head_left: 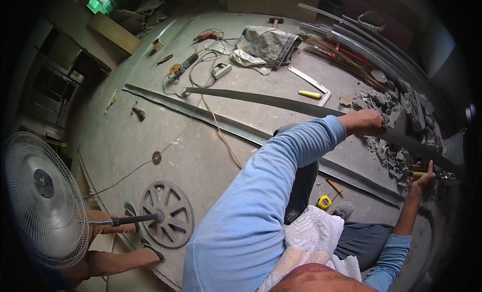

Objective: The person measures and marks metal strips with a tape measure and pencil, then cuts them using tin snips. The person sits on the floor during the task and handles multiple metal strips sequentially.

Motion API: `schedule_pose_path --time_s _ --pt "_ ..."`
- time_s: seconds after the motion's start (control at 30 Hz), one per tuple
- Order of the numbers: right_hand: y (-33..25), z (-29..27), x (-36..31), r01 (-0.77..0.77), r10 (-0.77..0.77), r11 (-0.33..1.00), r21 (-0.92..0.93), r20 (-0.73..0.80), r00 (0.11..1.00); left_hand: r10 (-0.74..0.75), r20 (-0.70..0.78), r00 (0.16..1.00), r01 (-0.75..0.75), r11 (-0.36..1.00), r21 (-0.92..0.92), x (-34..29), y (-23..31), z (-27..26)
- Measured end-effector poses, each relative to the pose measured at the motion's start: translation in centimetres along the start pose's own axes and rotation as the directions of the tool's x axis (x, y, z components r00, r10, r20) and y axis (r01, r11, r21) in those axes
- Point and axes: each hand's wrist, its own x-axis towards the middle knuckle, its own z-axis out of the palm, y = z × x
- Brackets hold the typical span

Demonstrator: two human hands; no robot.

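Observation:
A long dark metal channel [261, 98] slants across the view above the floor, and my left hand [365, 122] is closed around it. My right hand [425, 182] is closed on yellow-handled tin snips [417, 175], close to the channel's right end; one finger points up along it. Whether the blades touch the metal is hard to make out. A second metal channel [201, 113] lies on the floor, passing beneath my legs. By my foot are a yellow tape measure [324, 201] and an orange pencil-like stick [335, 187].
Broken rubble [401, 111] piles beside my hands, with long metal profiles [371, 43] behind. A metal square [314, 82], yellow-handled tool [310, 94], grey sack [266, 45], angle grinder [184, 64], drill [208, 36] and cords lie ahead. A standing fan [45, 201] and another person's legs [120, 262] are left.

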Motion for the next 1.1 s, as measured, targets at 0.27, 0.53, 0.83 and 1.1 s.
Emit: schedule_pose_path --time_s 0.27,0.53,0.83,1.1 --pt "0.6 -1.2 2.8 -0.043 0.042 0.999 -0.025 -0.062 0.997 0.029 -0.013 0.999 -0.029 0.999 -0.021 -0.4 0.9 -0.7" --pt "-0.1 -1.6 3.2 -0.011 0.009 1.0 -0.021 -0.097 0.995 0.089 -0.051 0.995 -0.088 0.996 0.019 -0.2 0.7 -0.4" --pt "-0.5 -1.2 2.5 0.026 -0.029 0.999 -0.029 -0.103 0.994 0.098 -0.037 0.994 -0.097 0.995 0.032 -0.5 1.1 -0.9" --pt "-0.8 -1.6 2.9 -0.002 -0.003 0.999 -0.042 -0.133 0.991 0.092 -0.026 0.995 -0.091 0.996 0.026 -0.3 1.2 -0.6"
